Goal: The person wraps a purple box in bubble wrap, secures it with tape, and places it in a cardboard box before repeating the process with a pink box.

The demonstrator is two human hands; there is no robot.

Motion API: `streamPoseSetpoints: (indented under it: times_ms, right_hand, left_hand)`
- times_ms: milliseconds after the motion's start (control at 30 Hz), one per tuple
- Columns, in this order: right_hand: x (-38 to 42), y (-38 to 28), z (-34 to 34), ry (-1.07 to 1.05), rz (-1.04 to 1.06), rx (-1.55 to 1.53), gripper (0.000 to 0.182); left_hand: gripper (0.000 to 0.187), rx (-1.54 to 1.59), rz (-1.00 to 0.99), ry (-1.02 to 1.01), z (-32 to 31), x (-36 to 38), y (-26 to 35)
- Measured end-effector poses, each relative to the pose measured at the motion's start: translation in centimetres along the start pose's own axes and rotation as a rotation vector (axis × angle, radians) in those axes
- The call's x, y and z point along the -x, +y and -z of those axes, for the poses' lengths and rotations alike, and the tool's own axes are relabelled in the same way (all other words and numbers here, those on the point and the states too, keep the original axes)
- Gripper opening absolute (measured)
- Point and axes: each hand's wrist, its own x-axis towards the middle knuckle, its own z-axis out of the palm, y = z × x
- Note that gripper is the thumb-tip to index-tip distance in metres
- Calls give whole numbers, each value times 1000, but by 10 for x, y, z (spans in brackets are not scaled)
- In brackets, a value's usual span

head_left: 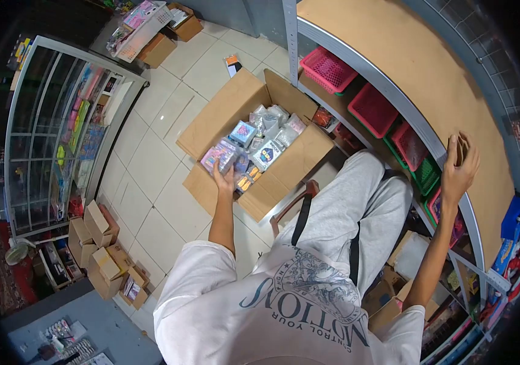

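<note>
An open cardboard box stands on the tiled floor, full of small plastic-wrapped packs. My left hand reaches in at the box's near left corner, its fingers on a pink and purple pack. A blue pack and a white pack with a blue and yellow print lie beside it. On the right, my right hand is over the tan shelf top, its fingers bent around a small brown piece that is hard to make out.
Pink basket and red basket sit under the shelf top. A glass display case stands at the left, with small cartons below it. A white basket is at the top left.
</note>
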Motion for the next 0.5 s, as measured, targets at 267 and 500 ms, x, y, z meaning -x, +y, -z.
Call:
streamPoseSetpoints:
  times_ms: [267,500]
  right_hand:
    - [0,-4,-8,45,91,180,26]
    - [-1,-9,-8,32,71,151,22]
  left_hand:
    - [81,-772,-541,422,0,-68,-10]
    - [74,-1801,-560,-66,-8,-12,-10]
